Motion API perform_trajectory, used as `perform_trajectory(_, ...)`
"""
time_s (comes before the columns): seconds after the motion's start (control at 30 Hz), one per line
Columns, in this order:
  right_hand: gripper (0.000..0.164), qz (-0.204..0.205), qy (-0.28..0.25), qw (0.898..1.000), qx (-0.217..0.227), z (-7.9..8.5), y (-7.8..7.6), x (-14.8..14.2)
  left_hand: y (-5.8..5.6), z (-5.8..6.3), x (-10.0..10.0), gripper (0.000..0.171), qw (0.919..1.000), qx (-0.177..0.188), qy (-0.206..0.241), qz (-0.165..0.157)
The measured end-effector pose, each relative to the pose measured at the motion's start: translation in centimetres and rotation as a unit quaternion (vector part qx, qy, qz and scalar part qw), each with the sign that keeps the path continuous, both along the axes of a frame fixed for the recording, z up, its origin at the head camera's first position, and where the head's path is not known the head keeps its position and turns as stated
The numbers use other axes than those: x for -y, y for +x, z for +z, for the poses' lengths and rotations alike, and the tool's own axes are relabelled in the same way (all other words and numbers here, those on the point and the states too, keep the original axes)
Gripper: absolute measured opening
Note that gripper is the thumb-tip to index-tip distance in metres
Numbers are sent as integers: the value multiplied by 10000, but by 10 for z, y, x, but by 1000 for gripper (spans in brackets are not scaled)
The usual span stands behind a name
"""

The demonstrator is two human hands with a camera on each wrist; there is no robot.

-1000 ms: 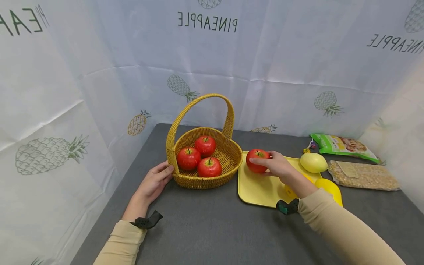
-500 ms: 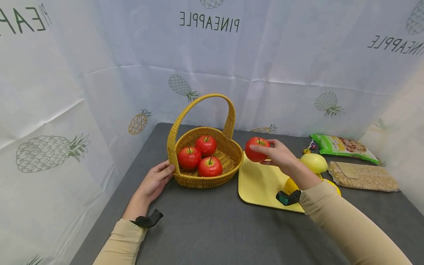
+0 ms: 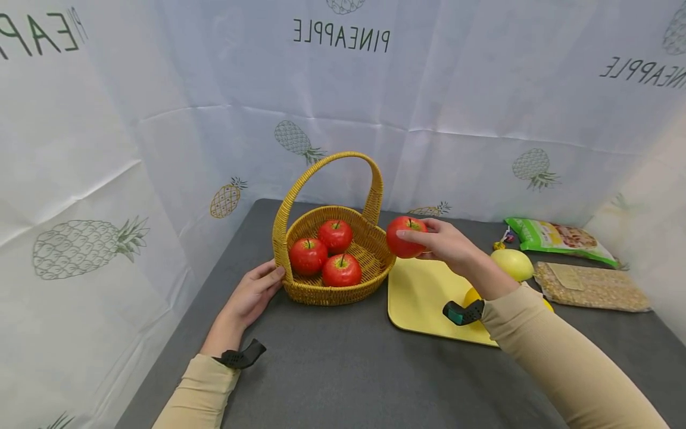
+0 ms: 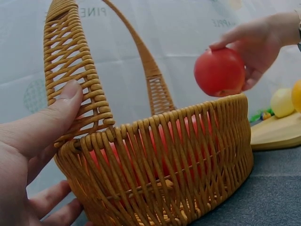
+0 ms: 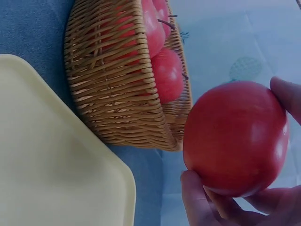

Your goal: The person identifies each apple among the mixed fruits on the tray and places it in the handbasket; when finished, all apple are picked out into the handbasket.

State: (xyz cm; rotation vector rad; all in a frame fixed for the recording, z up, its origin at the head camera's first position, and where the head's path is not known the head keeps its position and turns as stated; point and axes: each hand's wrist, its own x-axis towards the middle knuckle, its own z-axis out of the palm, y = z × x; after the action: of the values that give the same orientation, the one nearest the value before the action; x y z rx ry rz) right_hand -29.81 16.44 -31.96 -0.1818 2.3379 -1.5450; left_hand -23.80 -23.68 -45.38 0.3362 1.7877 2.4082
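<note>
My right hand (image 3: 447,243) grips a red apple (image 3: 405,237) between thumb and fingers, in the air beside the right rim of the wicker basket (image 3: 316,296). In the right wrist view the held apple (image 5: 236,139) fills much of the right side. Three other red apples (image 3: 342,270) lie inside the basket, stems up. At the basket's left end my left hand (image 3: 256,293) holds the foot of its arched handle. The left wrist view shows the left thumb (image 4: 66,106) against the handle's weave, with other fingers beside the basket wall.
A yellow tray (image 3: 412,304) lies right of the basket, carrying a pale yellow-green fruit (image 3: 513,264) and yellow fruit partly hidden by the right arm. A green snack bag (image 3: 560,238) and a clear pack of grains (image 3: 592,287) lie farther right. A curtain hangs behind.
My right hand has lifted the apple off the tray and carried it slightly left, toward the basket. The left hand stays at the basket.
</note>
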Motion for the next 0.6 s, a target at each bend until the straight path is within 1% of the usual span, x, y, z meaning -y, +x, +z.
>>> perform_trajectory(0.23, 73, 315, 109, 9994, 13, 6, -1, 4, 1, 3, -1, 38, 10000, 9, 4, 61)
perform_trajectory(0.4, 72, 489, 226, 9985, 8, 6, -4, 9, 2, 2, 0, 41, 10000, -22, 14, 31)
perform_trajectory(0.6, 72, 560, 439, 9975, -14, 3, -5, 15, 2, 0, 0, 41, 9999, -52, 79, -38)
